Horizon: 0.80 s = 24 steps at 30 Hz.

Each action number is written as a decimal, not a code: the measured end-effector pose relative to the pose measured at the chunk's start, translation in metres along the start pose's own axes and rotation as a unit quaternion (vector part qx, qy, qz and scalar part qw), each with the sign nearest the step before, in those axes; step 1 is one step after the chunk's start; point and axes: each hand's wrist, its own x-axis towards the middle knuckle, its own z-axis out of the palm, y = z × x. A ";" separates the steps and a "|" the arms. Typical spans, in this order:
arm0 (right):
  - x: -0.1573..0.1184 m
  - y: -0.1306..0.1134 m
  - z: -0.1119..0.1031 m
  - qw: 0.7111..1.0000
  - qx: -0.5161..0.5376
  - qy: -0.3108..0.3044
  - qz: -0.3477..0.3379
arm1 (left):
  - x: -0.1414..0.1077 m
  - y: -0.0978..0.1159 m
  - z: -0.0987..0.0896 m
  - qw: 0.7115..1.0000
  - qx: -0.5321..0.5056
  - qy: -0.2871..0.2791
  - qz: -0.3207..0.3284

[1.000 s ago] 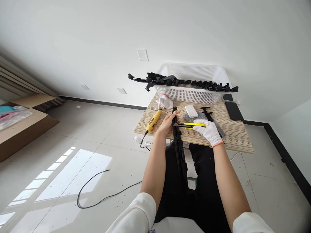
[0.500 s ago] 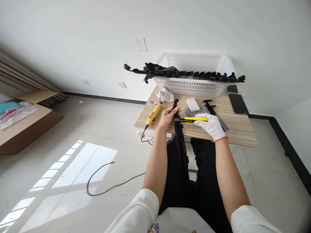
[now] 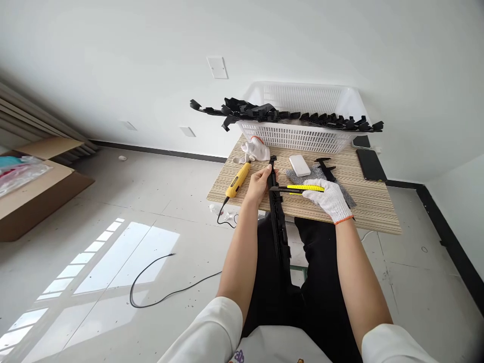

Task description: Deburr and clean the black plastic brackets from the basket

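Note:
My bare left hand [image 3: 259,183] grips a long black plastic strip [image 3: 278,217] near its upper end. The strip slants down from the table edge between my legs. In a white knitted glove, my right hand [image 3: 325,195] is closed around a yellow and black utility knife [image 3: 305,188]. The knife points left, and its blade end lies at the strip just below my left fingers; whether it touches cannot be made out. Left of my left hand lies a yellow rotary tool [image 3: 238,180] with a cord.
A white basket [image 3: 295,137] at the back bears a pile of black strips [image 3: 264,112]. On the table [image 3: 374,206] are a white box [image 3: 300,165], black calipers [image 3: 325,169], a grey cloth [image 3: 346,192], a white glove [image 3: 257,149] and a black phone [image 3: 371,164]. A cable [image 3: 151,306] lies on the floor.
The strip's upper end has shifted slightly left and down with my left hand. The knife stays at nearly the same spot across the strip. The view has turned slightly.

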 end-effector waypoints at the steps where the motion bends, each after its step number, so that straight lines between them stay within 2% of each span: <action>1: 0.000 0.000 0.000 1.000 0.006 0.009 0.001 | 0.000 -0.001 0.000 1.000 -0.006 0.001 0.010; 4: 0.000 0.001 0.000 1.000 0.016 0.008 0.001 | 0.001 -0.004 0.000 0.999 0.005 0.011 0.036; 7: 0.001 0.000 0.001 1.000 0.005 -0.010 -0.005 | 0.000 -0.003 0.000 0.999 0.032 0.011 0.033; 12: 0.002 0.001 0.004 1.000 -0.006 0.021 -0.020 | -0.009 0.000 -0.003 0.999 0.028 -0.041 0.020; 15: 0.002 0.002 0.006 0.998 -0.031 0.040 -0.030 | -0.022 0.003 -0.005 0.994 0.073 -0.074 0.036; 19: 0.002 0.001 0.007 0.997 -0.042 0.048 -0.044 | -0.035 0.009 -0.010 0.973 0.172 -0.150 -0.035; 21: 0.002 0.000 0.007 0.997 -0.040 0.049 -0.050 | -0.038 0.011 -0.013 0.969 0.191 -0.145 -0.065; 24: 0.001 -0.001 0.007 0.997 -0.002 0.067 -0.050 | -0.038 0.011 -0.013 0.976 0.178 -0.102 -0.070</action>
